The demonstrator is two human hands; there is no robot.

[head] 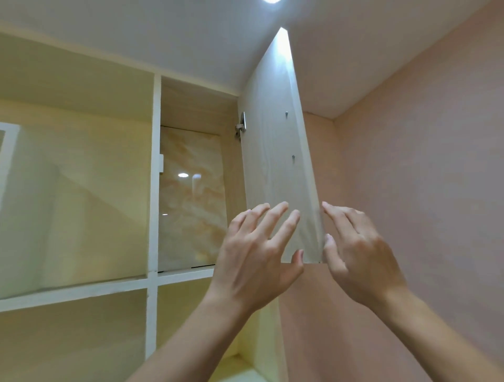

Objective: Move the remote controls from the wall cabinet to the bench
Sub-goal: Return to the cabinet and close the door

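Note:
The wall cabinet (pixel 154 169) fills the left half of the head view, seen from below. Its pale wooden door (pixel 275 152) stands swung open toward me, hinged at the cabinet's right side. My left hand (pixel 259 253) is raised with fingers spread against the door's inner face near its lower edge. My right hand (pixel 357 253) is up on the other side of the door's free edge, fingers apart, touching or close to that edge. Neither hand holds anything. No remote control is visible; the open compartment's floor is hidden from this low angle. The bench is out of view.
A marbled back panel (pixel 191 196) shows inside the open compartment. White dividers (pixel 73 293) split the cabinet into several cells, with lower cells below. A pink wall (pixel 422 177) stands close on the right. A ceiling lamp (pixel 271 1) glares overhead.

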